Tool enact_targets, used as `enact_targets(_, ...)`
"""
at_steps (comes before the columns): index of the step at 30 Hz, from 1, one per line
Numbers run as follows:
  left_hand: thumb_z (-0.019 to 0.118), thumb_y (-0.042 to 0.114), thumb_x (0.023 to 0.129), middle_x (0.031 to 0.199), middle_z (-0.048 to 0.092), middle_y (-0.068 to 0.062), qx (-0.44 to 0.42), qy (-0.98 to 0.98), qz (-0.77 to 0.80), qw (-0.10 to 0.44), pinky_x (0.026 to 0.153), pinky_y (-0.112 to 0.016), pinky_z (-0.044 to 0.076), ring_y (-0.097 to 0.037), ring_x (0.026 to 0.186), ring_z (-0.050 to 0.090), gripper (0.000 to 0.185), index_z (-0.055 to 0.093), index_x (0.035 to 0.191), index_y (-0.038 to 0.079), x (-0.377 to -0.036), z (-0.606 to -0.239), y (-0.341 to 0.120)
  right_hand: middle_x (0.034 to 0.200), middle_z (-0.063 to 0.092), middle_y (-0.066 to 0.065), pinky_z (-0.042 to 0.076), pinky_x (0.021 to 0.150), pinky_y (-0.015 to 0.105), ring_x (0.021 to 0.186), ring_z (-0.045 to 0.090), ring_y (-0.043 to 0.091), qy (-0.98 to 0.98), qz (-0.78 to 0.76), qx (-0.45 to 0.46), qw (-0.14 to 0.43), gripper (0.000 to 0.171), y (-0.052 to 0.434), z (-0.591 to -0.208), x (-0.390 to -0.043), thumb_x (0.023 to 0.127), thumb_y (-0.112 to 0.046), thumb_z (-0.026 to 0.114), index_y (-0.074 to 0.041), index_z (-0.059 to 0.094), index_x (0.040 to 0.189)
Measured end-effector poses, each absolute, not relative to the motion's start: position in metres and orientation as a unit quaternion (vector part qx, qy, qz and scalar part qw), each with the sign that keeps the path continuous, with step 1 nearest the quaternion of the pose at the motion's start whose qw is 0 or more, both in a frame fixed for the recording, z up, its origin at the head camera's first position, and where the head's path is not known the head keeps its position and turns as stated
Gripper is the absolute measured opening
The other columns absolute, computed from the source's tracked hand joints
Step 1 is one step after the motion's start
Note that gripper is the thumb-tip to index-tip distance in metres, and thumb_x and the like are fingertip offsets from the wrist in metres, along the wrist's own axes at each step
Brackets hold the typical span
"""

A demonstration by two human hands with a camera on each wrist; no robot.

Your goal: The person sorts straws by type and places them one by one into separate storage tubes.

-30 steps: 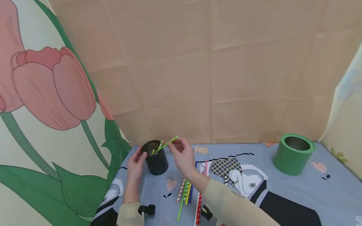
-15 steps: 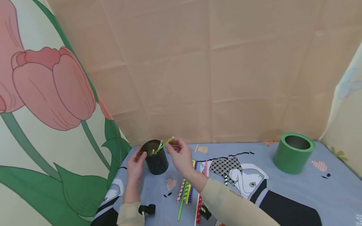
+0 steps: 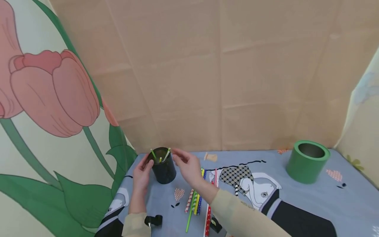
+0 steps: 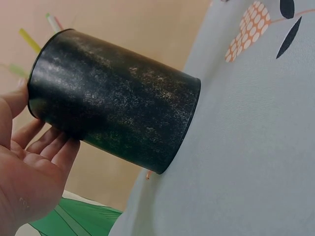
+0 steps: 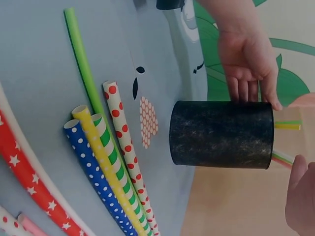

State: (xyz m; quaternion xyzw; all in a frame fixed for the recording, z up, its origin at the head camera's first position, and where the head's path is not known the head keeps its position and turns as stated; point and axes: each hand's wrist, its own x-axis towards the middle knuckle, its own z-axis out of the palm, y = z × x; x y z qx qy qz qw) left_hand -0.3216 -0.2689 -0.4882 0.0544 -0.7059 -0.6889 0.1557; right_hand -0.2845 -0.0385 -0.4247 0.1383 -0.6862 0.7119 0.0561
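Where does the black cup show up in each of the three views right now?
Head: black cup low and left of centre, between both hands.
Left wrist: fills the upper left, lying tilted in frame.
Right wrist: right of centre, on its side in frame.
Shared landmark: the left hand against the cup's side.

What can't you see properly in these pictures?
- Inside of the black cup: its wall hides the lower ends of the straws in every view.
- Right hand: cut off by the right wrist view's edge.
- Small tan thing: too small in the head view.
- Black clip: partly behind the left sleeve.
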Motion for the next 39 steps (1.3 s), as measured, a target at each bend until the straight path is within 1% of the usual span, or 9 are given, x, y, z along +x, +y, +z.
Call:
enact_targets(1, 0.071, 0.023, 0.107, 0.158, 0.053, -0.020, 0.055, -0.707, -0.687, 0.156, 0.123, -0.048, 0.035, -0.032, 0.147, 0.049, 0.057, 0.052, 0.158, 0.006, -0.321, -0.489, -0.269, 0.140, 0.070, 0.009, 0.060, 0.097, 0.035, 0.119, 0.071, 0.026, -0.688, 0.712, 0.133, 0.053, 0.035, -0.037, -0.426, -0.284, 0.108, -0.024, 0.069, -0.019, 0.070, 0.142)
enact_targets(4, 0.071, 0.023, 0.106, 0.158, 0.052, -0.020, 0.057, -0.707, -0.688, 0.155, 0.124, -0.048, 0.035, -0.033, 0.148, 0.049, 0.057, 0.053, 0.158, 0.006, -0.319, -0.490, -0.269, 0.138, 0.071, 0.012, 0.061, 0.095, 0.036, 0.116, 0.071, 0.028, -0.689, 0.713, 0.120, 0.056, 0.035, -0.033, -0.430, -0.285, 0.108, -0.022, 0.069, -0.015, 0.070, 0.142)
enact_targets(9, 0.071, 0.024, 0.107, 0.159, 0.052, -0.019, 0.062, -0.710, -0.683, 0.157, 0.124, -0.049, 0.035, -0.034, 0.148, 0.049, 0.057, 0.053, 0.158, 0.006, -0.317, -0.493, -0.270, 0.132, 0.073, 0.010, 0.061, 0.091, 0.031, 0.110, 0.073, 0.022, -0.699, 0.707, 0.092, 0.064, 0.033, -0.024, -0.430, -0.287, 0.107, -0.019, 0.070, -0.013, 0.071, 0.139)
enact_targets(16, 0.072, 0.027, 0.106, 0.159, 0.052, -0.017, 0.059, -0.707, -0.688, 0.154, 0.124, -0.049, 0.034, -0.032, 0.148, 0.048, 0.060, 0.052, 0.159, 0.007, -0.318, -0.494, -0.272, 0.129, 0.072, 0.015, 0.062, 0.092, 0.037, 0.112, 0.072, 0.028, -0.709, 0.697, 0.086, 0.063, 0.035, 0.002, -0.427, -0.294, 0.106, -0.015, 0.070, -0.007, 0.068, 0.140)
enact_targets(22, 0.072, 0.028, 0.106, 0.158, 0.053, -0.019, 0.066, -0.709, -0.684, 0.157, 0.124, -0.051, 0.034, -0.034, 0.148, 0.049, 0.060, 0.053, 0.158, 0.007, -0.318, -0.492, -0.272, 0.131, 0.068, 0.021, 0.062, 0.094, 0.044, 0.117, 0.069, 0.034, -0.725, 0.688, 0.041, 0.005, 0.039, 0.035, -0.444, -0.299, 0.106, -0.008, 0.066, -0.001, 0.063, 0.144)
enact_targets(29, 0.071, 0.032, 0.106, 0.163, 0.048, -0.017, 0.056, -0.711, -0.687, 0.142, 0.125, -0.050, 0.032, -0.032, 0.151, 0.045, 0.063, 0.050, 0.160, 0.009, -0.319, -0.489, -0.271, 0.132, 0.067, 0.024, 0.057, 0.100, 0.055, 0.121, 0.067, 0.042, -0.720, 0.691, 0.013, -0.063, 0.037, 0.062, -0.462, -0.297, 0.104, -0.004, 0.063, 0.005, 0.063, 0.140)
enact_targets(32, 0.070, 0.030, 0.107, 0.163, 0.048, -0.017, 0.055, -0.709, -0.688, 0.142, 0.125, -0.049, 0.032, -0.031, 0.150, 0.045, 0.062, 0.050, 0.161, 0.008, -0.319, -0.489, -0.270, 0.132, 0.067, 0.026, 0.059, 0.097, 0.053, 0.117, 0.068, 0.041, -0.735, 0.672, 0.010, -0.085, 0.037, 0.071, -0.474, -0.295, 0.103, -0.004, 0.065, 0.006, 0.064, 0.139)
enact_targets(35, 0.071, 0.029, 0.106, 0.163, 0.049, -0.016, 0.057, -0.708, -0.689, 0.143, 0.125, -0.049, 0.033, -0.030, 0.150, 0.046, 0.061, 0.050, 0.160, 0.008, -0.320, -0.489, -0.269, 0.128, 0.069, 0.023, 0.063, 0.089, 0.048, 0.108, 0.071, 0.034, -0.756, 0.647, -0.005, -0.100, 0.037, 0.078, -0.488, -0.293, 0.100, -0.004, 0.067, 0.005, 0.066, 0.137)
enact_targets(39, 0.072, 0.030, 0.106, 0.163, 0.049, -0.016, 0.060, -0.707, -0.690, 0.142, 0.125, -0.050, 0.033, -0.031, 0.150, 0.045, 0.062, 0.050, 0.160, 0.009, -0.322, -0.490, -0.270, 0.125, 0.071, 0.020, 0.064, 0.083, 0.044, 0.102, 0.072, 0.029, -0.766, 0.634, -0.019, -0.100, 0.039, 0.083, -0.500, -0.291, 0.099, -0.006, 0.070, 0.004, 0.067, 0.137)
